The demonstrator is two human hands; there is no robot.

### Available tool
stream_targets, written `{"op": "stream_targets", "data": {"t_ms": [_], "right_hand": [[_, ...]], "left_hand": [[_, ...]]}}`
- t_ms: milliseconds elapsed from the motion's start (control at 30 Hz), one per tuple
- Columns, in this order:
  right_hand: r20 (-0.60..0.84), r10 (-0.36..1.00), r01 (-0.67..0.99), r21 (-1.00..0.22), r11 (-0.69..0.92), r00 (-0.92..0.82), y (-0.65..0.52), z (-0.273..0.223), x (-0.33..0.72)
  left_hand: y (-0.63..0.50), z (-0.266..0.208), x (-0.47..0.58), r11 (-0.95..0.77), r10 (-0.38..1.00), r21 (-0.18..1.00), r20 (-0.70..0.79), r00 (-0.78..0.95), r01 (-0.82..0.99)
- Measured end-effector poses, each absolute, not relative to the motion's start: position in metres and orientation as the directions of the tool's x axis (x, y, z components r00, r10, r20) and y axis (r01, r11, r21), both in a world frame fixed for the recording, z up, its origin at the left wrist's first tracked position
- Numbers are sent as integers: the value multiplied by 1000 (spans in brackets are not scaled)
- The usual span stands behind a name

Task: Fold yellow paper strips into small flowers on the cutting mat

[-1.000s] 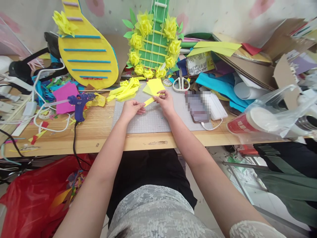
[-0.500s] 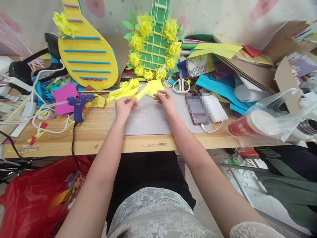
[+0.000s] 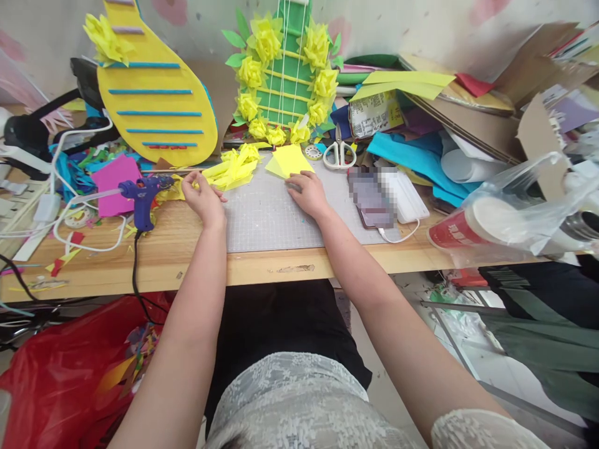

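1. On the grey cutting mat [image 3: 276, 215] at the front of the desk I've got both hands down. My left hand [image 3: 202, 198] sits at the mat's left edge, fingers loosely curled, fingertips right at the pile of yellow strips [image 3: 233, 169]. Can't tell if it's actually pinching one or just touching.
2. My right hand [image 3: 306, 193] lies flat and open, palm down on the mat, fingertips at the near edge of the yellow sheets [image 3: 289, 161]. Not gripping anything.
3. The strips lie at the mat's top left corner, the sheets just to their right, so they sit between the two hands and the back of the desk.
4. Left of my left hand is the purple glue gun [image 3: 143, 190] on the wooden desk [image 3: 187, 262], with a pink sheet [image 3: 112, 181] behind it.
5. Right of the sheets: white scissors [image 3: 339, 154], then a phone [image 3: 372, 199], blurred out.
6. At the back stand a yellow paddle shape [image 3: 154, 87] and a green board ringed with yellow paper flowers [image 3: 285, 75].
7. Far right there's a clear bag [image 3: 519, 212] with cups in it.
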State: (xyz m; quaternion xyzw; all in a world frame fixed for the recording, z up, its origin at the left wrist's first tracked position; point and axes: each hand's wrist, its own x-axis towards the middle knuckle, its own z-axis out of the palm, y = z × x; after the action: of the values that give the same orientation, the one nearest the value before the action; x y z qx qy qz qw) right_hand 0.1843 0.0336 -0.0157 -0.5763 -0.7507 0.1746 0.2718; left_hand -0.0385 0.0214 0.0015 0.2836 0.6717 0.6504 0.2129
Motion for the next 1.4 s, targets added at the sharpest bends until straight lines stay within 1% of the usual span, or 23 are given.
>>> {"op": "stream_targets", "data": {"t_ms": [67, 100, 133, 167, 233, 267, 367, 500, 633, 700, 767, 800, 867, 967, 1033, 1100, 1200, 1300, 1400], "right_hand": [[203, 967, 784, -570, 246, -156, 35, -13, 183], [208, 969, 788, -570, 233, -136, 35, -12, 183], [215, 970, 790, -572, 222, -117, 35, -11, 182], [221, 970, 789, -575, 214, -102, 35, -10, 182], [226, 971, 788, -581, 201, -80, 35, -9, 181], [225, 972, 790, -583, 193, -71, 35, -8, 181], [228, 971, 794, -577, 193, -70, 33, -7, 183], [228, 964, 804, -544, 240, -133, 30, -4, 184], [192, 972, 818, -531, 222, -139, 27, -3, 181], [176, 975, 790, -576, 211, -133, 26, -3, 180], [154, 975, 729, -648, 223, -161, 24, -4, 180], [148, 971, 688, -686, 237, -187, 24, -4, 181], [139, 958, 598, -756, 267, -252, 22, -3, 186], [109, 922, 500, -814, 297, -371, 19, 1, 197], [98, 899, 506, -799, 326, -426, 17, 4, 204], [90, 897, 546, -765, 341, -433, 17, 5, 207], [78, 931, 605, -740, 294, -358, 18, 3, 205], [70, 967, 648, -730, 217, -245, 21, 0, 200], [64, 985, 627, -764, 152, -161, 22, -2, 195]], "left_hand": [[16, -1, -34, -71, 680, 973, 208, -703, 218], [12, -2, -30, -95, 728, 956, 257, -635, 278], [8, -4, -25, -111, 801, 938, 281, -529, 330], [5, -6, -19, -122, 866, 919, 283, -413, 374], [2, -12, -10, -148, 940, 876, 268, -210, 459], [3, -15, -8, -148, 948, 850, 267, -172, 505], [10, -23, -12, -215, 936, 798, 333, -114, 563], [19, -30, -24, -272, 907, 775, 405, -118, 570], [15, -25, -23, -307, 885, 725, 456, -96, 617], [8, -17, -19, -324, 888, 676, 459, -35, 662], [2, -9, -14, -348, 898, 611, 435, 66, 711], [0, -6, -12, -366, 902, 582, 412, 124, 726], [-2, -1, -9, -369, 917, 566, 349, 191, 737], [-2, -1, -7, -313, 947, 585, 250, 201, 748], [-1, -2, -7, -273, 960, 592, 220, 173, 758], [0, -3, -7, -254, 964, 594, 216, 153, 763], [0, -3, -7, -243, 967, 597, 211, 142, 765], [2, -5, -6, -194, 974, 610, 213, 77, 768], [5, -8, -6, -160, 975, 643, 221, 18, 749]]}}
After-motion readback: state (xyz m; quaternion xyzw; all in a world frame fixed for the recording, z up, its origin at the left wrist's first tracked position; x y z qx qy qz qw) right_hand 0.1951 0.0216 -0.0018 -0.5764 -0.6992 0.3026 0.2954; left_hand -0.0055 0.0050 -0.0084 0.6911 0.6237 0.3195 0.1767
